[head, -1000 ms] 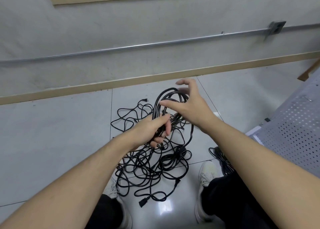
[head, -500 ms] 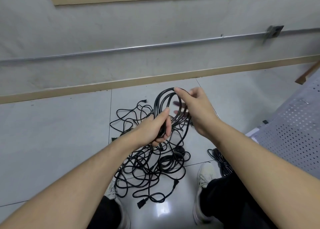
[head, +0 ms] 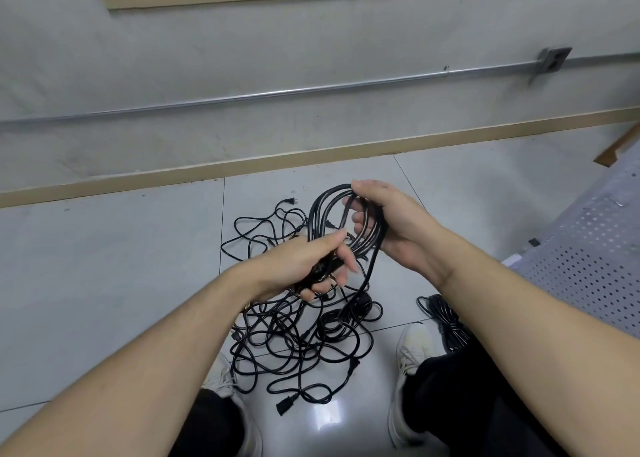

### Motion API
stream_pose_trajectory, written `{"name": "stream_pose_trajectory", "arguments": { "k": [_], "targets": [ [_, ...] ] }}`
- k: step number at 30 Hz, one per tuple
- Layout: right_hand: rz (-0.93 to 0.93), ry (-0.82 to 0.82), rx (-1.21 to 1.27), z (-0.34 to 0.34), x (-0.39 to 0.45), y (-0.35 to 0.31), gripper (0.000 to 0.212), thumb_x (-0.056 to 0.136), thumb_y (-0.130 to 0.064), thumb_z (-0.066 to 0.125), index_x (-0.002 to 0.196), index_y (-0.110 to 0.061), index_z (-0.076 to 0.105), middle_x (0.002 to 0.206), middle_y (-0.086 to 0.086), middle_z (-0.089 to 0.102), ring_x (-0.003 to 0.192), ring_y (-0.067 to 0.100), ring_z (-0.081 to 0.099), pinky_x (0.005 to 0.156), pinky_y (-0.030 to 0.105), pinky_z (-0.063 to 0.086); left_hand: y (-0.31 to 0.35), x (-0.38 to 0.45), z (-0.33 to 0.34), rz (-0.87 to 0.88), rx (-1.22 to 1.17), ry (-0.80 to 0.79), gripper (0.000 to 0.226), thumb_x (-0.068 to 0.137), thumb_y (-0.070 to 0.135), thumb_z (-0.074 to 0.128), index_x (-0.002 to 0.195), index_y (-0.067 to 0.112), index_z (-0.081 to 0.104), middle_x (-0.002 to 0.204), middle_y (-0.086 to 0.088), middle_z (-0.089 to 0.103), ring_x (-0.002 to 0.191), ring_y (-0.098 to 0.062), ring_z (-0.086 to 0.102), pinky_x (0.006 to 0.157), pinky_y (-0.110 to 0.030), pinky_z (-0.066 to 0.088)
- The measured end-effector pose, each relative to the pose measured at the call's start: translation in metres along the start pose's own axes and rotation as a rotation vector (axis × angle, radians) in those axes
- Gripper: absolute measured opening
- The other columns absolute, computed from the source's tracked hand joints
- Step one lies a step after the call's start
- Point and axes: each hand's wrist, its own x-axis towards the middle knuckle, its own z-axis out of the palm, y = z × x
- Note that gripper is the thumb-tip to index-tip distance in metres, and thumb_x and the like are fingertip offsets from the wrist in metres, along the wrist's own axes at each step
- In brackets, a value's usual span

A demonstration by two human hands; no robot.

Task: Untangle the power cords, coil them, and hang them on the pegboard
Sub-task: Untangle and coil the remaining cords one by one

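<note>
**Half-wound cord held over a tangled heap**

Head view: above the floor, the left hand [head: 311, 266] grips the near end of a coil [head: 341, 224] while the right hand [head: 388, 221] pinches its far loop. The trailing strand runs down into the tangled cords [head: 298, 335]; a snag there could drag the loops loose. The pegboard [head: 588, 259] lies at right.

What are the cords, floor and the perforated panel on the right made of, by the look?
Power cords: black rubber or PVC jacket, probably; matte, bending in soft loops. Floor: glazed tile, likely ceramic; grout lines and a glossy light reflection. Perforated panel: seemingly painted sheet metal; regular punched holes, pale matte coat.
</note>
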Motion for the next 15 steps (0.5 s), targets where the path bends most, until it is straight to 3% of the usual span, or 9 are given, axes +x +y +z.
{"name": "stream_pose_trajectory", "arguments": {
  "k": [2,4,8,10,12,15],
  "targets": [
    [-0.014,-0.008,-0.015,0.0,0.001,-0.002,0.02,0.1,-0.021,0.063,0.086,-0.018,0.048,0.064,-0.001,0.06,0.05,0.01,0.044,0.046,0.021,0.043,-0.001,0.001,0.001,0.036,-0.078,0.02,0.036,0.109,0.046,0.038,0.108,0.023,0.065,0.082,-0.006,0.06,0.058,-0.011,0.044,0.045,-0.02,0.032],
    [-0.026,0.002,0.009,0.001,0.004,-0.002,0.028,0.099,-0.024,0.064,0.083,-0.021,0.041,0.061,-0.002,0.052,0.05,0.011,0.038,0.044,0.022,0.038,-0.002,0.001,0.002,0.082,-0.171,0.012,0.019,0.109,0.036,0.045,0.117,0.032,0.062,0.08,-0.004,0.058,0.059,-0.013,0.045,0.044,-0.02,0.032],
    [-0.062,0.018,0.094,0.0,0.013,0.001,0.036,0.097,-0.021,0.068,0.085,-0.023,0.034,0.055,-0.004,0.039,0.045,0.009,0.031,0.04,0.019,0.031,-0.005,0.001,0.015,0.174,-0.324,-0.019,0.033,0.101,0.015,0.058,0.129,0.032,0.059,0.081,-0.004,0.055,0.065,-0.015,0.052,0.054,-0.026,0.05],
    [-0.072,0.016,0.103,0.001,0.016,0.003,0.04,0.095,-0.021,0.07,0.081,-0.025,0.033,0.054,-0.005,0.037,0.044,0.008,0.029,0.039,0.019,0.028,-0.004,0.0,0.022,0.174,-0.379,-0.029,0.034,0.097,0.009,0.06,0.121,0.032,0.066,0.079,-0.003,0.053,0.063,-0.014,0.05,0.055,-0.027,0.053],
    [-0.044,0.008,0.093,0.002,0.017,0.006,0.039,0.095,-0.022,0.071,0.08,-0.025,0.035,0.053,-0.007,0.036,0.043,0.007,0.029,0.038,0.018,0.028,0.0,-0.003,0.025,0.12,-0.393,-0.078,0.031,0.098,0.004,0.057,0.102,0.029,0.075,0.075,0.0,0.048,0.056,-0.011,0.042,0.048,-0.022,0.041],
    [0.001,0.005,0.024,-0.001,0.017,0.012,0.027,0.096,-0.034,0.068,0.096,-0.021,0.045,0.057,-0.007,0.044,0.043,0.007,0.036,0.042,0.019,0.034,0.004,-0.002,0.027,0.058,-0.419,-0.081,0.027,0.092,0.007,0.06,0.09,0.025,0.08,0.071,0.002,0.041,0.052,-0.008,0.034,0.044,-0.019,0.031]
  ]
}}
